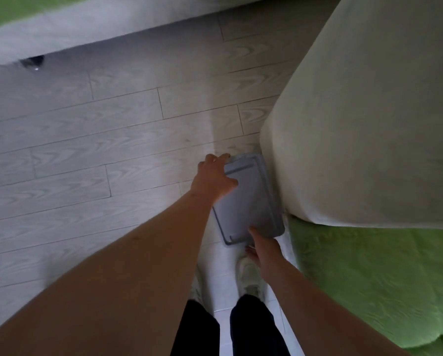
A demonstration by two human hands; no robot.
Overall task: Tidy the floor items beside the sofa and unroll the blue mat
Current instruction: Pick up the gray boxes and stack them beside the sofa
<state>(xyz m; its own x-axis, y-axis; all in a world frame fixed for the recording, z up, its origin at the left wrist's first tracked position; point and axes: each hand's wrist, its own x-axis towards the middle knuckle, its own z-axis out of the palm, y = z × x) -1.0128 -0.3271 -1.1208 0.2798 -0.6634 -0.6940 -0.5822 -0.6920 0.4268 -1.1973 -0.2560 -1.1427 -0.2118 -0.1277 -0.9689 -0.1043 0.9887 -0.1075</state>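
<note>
A flat grey-blue tray lid (248,201) sits just beside the beige sofa arm (356,124), above the pale wood floor (86,150). Its long side runs away from the person. The left hand (212,179) grips the far left edge. The right hand (262,249) pinches the near edge with its grip.

text: none readable | labels: none | view: blurred, small print possibly missed

Matt grey plastic lid (248,201), pale wood-grain floor (99,150), cloth sofa (369,124).
</note>
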